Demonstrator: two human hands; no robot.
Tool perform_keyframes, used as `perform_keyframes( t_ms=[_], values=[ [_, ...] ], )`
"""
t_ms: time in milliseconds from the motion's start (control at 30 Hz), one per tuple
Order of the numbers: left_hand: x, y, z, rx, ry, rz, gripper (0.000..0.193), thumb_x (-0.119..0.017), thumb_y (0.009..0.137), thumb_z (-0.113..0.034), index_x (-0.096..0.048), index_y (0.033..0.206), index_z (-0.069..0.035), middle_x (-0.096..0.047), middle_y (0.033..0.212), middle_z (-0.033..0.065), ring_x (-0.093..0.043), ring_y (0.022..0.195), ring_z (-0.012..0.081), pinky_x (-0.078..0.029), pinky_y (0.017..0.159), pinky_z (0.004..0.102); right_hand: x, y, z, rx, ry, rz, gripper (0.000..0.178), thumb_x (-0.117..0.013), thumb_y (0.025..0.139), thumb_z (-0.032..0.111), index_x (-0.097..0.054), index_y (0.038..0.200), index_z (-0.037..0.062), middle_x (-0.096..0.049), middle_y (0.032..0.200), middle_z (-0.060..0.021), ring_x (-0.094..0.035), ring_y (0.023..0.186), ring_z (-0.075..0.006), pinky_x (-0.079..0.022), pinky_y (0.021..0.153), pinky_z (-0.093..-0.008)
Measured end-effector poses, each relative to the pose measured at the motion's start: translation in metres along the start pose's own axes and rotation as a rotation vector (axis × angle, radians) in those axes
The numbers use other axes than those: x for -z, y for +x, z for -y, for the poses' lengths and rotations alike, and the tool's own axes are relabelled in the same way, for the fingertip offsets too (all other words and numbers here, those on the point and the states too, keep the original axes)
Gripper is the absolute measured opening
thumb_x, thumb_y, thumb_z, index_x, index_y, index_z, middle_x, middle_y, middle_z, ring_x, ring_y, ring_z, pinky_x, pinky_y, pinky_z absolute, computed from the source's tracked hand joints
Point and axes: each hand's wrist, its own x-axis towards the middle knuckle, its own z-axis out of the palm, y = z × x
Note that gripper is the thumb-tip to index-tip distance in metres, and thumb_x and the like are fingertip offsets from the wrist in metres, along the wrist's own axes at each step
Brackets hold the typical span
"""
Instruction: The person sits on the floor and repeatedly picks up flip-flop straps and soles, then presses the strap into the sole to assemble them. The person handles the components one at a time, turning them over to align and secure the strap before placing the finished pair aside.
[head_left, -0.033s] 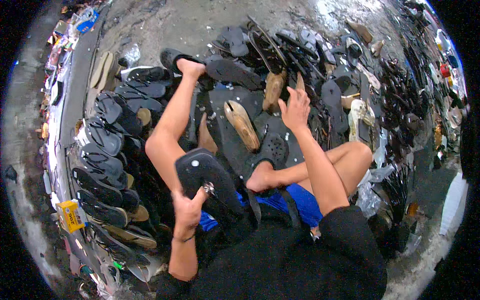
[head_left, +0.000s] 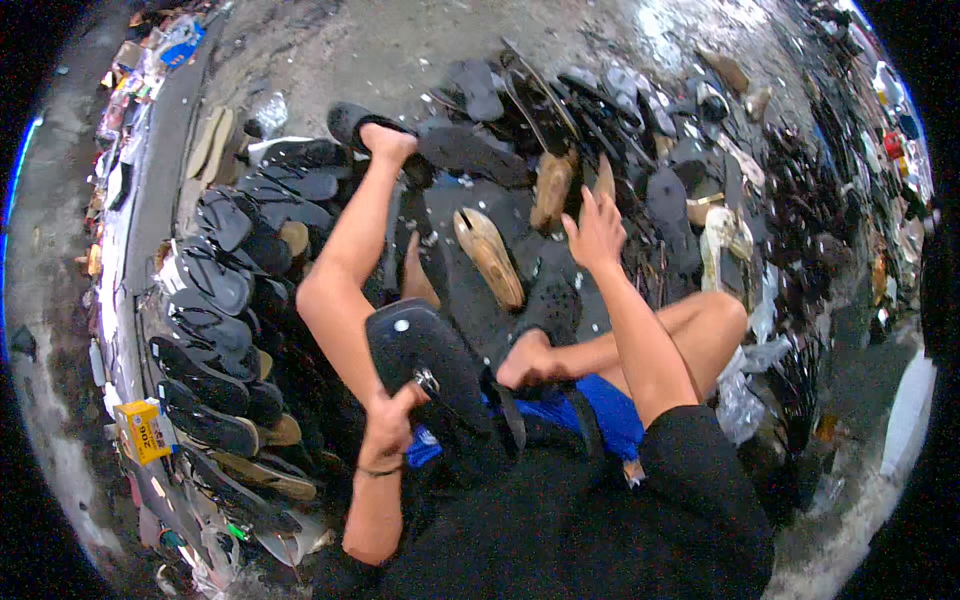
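Observation:
My left hand grips a black sandal over my lap, its thumb pressed near a shiny metal piece on it. The sandal's sole faces up, with a pale round spot near its far end. My right hand is raised over the far side of the work area, fingers apart and holding nothing. Just beyond its fingertips stands a narrow wooden piece; whether they touch I cannot tell. Left of that hand are a wooden shoe last and a second wooden last, lying on a dark surface.
Rows of black sandals line the left side. More footwear lies scattered at the far side. Heaped dark strips cover the right, beside clear plastic bags. A yellow box sits at the left edge. My bare legs frame the middle.
The whole view has shifted slightly. My left hand keeps its hold on the sandal, and my right hand stays open.

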Motion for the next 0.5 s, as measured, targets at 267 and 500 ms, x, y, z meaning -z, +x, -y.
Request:
perform_keyframes(
  t_ms=[267,500],
  values=[
    [0.002,0.052,0.103,-0.035,-0.346,0.595,0.063,-0.067,0.096,-0.033,-0.043,0.143,0.001,-0.057,0.137,0.0142,-0.065,0.111,0.0222,-0.056,0.092,0.0363,-0.027,0.033,-0.055,-0.474,0.643,0.048,0.078,-0.073,0.073,0.012,-0.037,0.142,0.0042,-0.045,0.140,-0.0155,-0.058,0.115,-0.0400,-0.050,0.096,-0.0500],
    [0.010,0.091,0.097,-0.028,-0.619,0.459,0.065,-0.045,0.103,-0.052,-0.045,0.142,0.000,-0.056,0.139,0.0100,-0.063,0.112,0.0208,-0.056,0.090,0.0376,0.137,-0.130,-0.001,-0.326,1.834,1.018,0.079,-0.062,0.082,0.047,-0.045,0.138,-0.0069,-0.061,0.125,-0.0258,-0.065,0.108,-0.0371,-0.056,0.089,-0.0487]
  ],
)
